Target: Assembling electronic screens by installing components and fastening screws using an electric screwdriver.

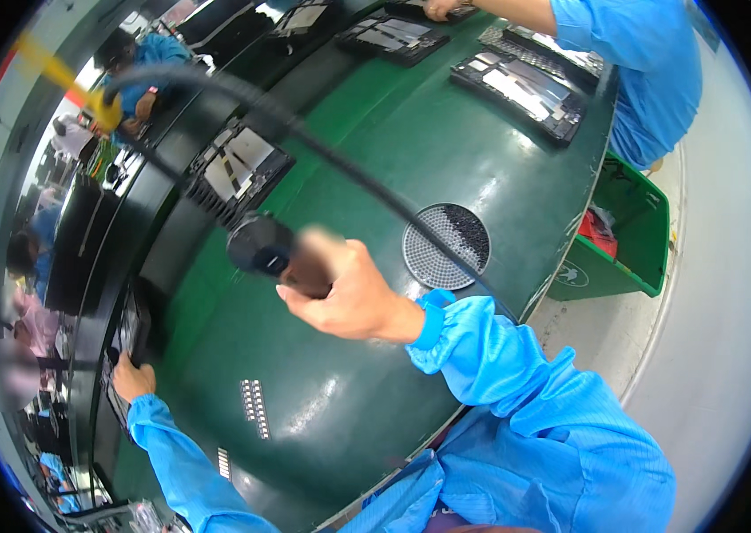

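Observation:
My right hand [350, 295] is wrapped round a black electric screwdriver [260, 242], held up above the green bench; its lower end is blurred. A coiled cord runs from the screwdriver up to the left. Far to the left, my left hand [134, 380] has its fingers closed on the near edge of a dark, flat device casing [133, 324], seen at a steep angle. Right of my right hand lies a round, grey dimpled tray [420, 258], partly covered with small black pieces, likely screws.
An opened device chassis [240, 167] lies beyond the screwdriver; another [522, 91] sits at the far right. A co-worker's hand [443, 7] reaches in at the top. Pale strips [254, 409] lie near my left arm. A black cable [349, 164] crosses the view. A green bin [628, 258] stands right.

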Demonstrator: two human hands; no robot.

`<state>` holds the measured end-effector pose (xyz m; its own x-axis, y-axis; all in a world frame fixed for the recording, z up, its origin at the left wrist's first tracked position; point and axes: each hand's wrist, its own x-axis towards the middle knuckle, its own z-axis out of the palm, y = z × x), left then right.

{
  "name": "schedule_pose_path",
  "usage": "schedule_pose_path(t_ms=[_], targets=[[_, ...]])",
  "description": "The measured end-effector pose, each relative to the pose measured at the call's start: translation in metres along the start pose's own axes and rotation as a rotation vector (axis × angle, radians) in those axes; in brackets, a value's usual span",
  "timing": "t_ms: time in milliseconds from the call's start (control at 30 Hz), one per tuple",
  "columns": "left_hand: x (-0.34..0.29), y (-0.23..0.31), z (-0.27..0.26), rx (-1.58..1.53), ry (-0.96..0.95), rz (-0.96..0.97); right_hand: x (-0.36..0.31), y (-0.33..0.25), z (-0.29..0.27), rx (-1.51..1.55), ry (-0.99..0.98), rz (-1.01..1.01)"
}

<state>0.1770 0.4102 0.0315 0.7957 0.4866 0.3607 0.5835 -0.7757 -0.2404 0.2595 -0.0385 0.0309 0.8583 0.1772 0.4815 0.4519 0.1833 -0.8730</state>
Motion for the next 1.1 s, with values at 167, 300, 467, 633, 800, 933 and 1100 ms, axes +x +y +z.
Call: schedule_pose_path(t_ms=[167, 300, 467, 633, 800, 933, 1100], targets=[[-0.012, 0.007, -0.067, -0.083, 0.518, 0.070, 0.005, -0.009, -0.018, 0.073, -0.039, 0.104], [-0.074, 0.049, -0.139, -0.389, 0.602, 0.149, 0.012, -0.034, -0.031, 0.265, -0.023, 0.243], [-0.153, 0.134, -0.191, -0.554, 0.478, 0.505, 0.028, -0.047, -0.074, 0.181, 0.140, 0.155], [-0.220, 0.172, -0.178, -0.620, 0.209, 0.748, 0.027, -0.022, -0.112, 0.167, 0.152, 0.024], [-0.289, 0.205, -0.152, -0.762, -0.104, 0.678, 0.017, -0.008, -0.117, 0.131, 0.133, 0.025], [-0.309, 0.224, -0.133, -1.008, -0.109, 0.680, 0.016, -0.004, -0.117, 0.113, 0.145, -0.004], [-0.303, 0.235, -0.132, -1.122, -0.103, 0.617, 0.019, 0.002, -0.115, 0.090, 0.123, -0.029]])
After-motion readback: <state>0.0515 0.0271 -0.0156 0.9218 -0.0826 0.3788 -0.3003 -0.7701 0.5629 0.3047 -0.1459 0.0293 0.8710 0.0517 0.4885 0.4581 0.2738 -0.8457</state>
